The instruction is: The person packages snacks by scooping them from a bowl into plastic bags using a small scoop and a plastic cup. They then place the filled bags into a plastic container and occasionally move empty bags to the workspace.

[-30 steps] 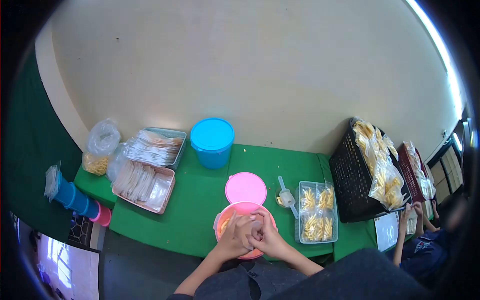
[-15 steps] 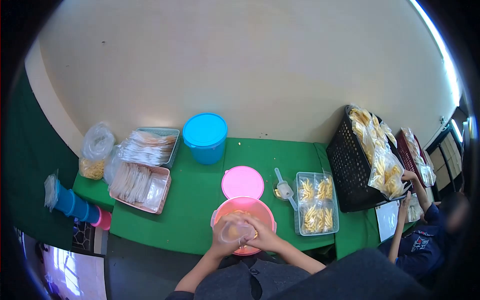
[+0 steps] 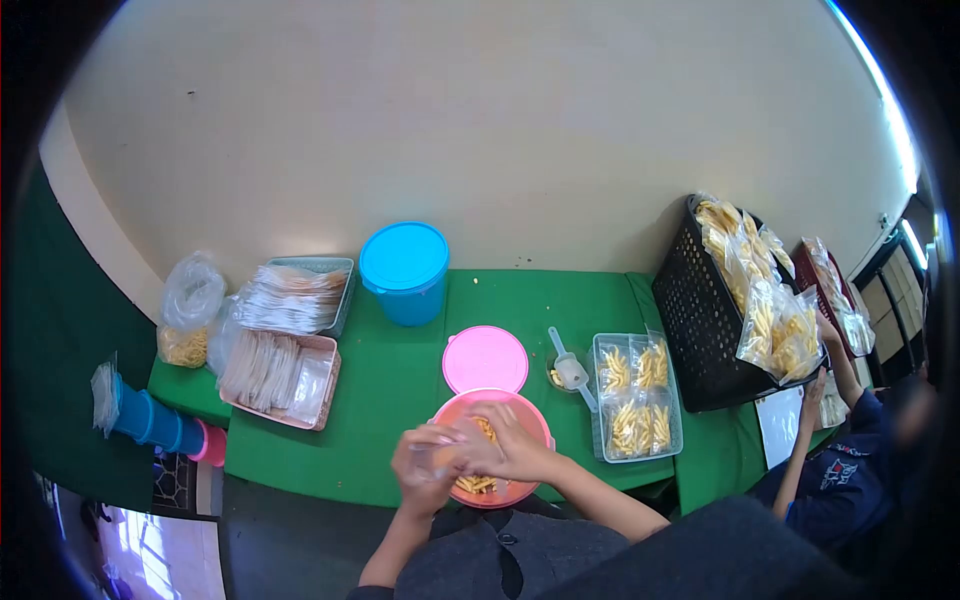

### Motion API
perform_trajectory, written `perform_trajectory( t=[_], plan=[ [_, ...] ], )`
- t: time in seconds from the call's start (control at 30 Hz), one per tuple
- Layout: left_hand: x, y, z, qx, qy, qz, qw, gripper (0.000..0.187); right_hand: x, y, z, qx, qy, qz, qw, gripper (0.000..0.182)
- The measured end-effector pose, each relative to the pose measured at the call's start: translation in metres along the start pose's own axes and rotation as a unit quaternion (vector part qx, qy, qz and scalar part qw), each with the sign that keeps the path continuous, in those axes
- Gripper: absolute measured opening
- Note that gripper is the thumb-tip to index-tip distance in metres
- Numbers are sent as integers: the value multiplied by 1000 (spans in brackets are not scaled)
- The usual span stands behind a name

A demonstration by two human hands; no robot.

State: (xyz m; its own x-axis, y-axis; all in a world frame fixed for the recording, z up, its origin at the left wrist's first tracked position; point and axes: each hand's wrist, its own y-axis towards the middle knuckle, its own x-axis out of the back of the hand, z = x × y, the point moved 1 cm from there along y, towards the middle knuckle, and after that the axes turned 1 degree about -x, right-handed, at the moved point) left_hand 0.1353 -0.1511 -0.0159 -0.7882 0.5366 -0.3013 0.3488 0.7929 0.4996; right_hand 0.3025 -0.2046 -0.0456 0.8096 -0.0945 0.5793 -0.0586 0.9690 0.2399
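Over a pink tub [image 3: 535, 412] of yellow stick-shaped snacks [image 3: 478, 485], my two hands meet at a clear plastic bag [image 3: 466, 452]. My left hand [image 3: 420, 468] curls its fingers round the bag's left side. From the right, my right hand [image 3: 522, 456] grips the bag's other side, fingers bent over its top. Whatever the bag contains is hard to make out behind the fingers. A round pink lid [image 3: 486, 360] lies flat just beyond the tub. Right of the lid, a clear scoop [image 3: 570, 370] rests on the green cloth beside a small dish.
A clear tray [image 3: 636, 456] of filled snack bags stands at right, before a black basket [image 3: 690, 330] heaped with more. Another person's hand [image 3: 815, 390] is by that basket. A blue lidded bucket [image 3: 405, 275] and baskets of empty bags [image 3: 265, 370] stand at left.
My hands have shifted slightly left and spread a little apart around the plastic bag, uncovering more of the snacks in the tub. The view has tilted slightly.
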Motion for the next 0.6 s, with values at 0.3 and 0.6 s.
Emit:
perform_trajectory(
  t=[0.3, 0.6],
  plan=[
    [56, 22, 16, 87, 379, -98, 916, 45, -65, -34, -75, -259, -199, 460, 826, 44],
    [62, -8, 73, 157, 431, -12, 888, 54, -65, -39, -127, -208, -269, 208, 917, 73]
  ],
)
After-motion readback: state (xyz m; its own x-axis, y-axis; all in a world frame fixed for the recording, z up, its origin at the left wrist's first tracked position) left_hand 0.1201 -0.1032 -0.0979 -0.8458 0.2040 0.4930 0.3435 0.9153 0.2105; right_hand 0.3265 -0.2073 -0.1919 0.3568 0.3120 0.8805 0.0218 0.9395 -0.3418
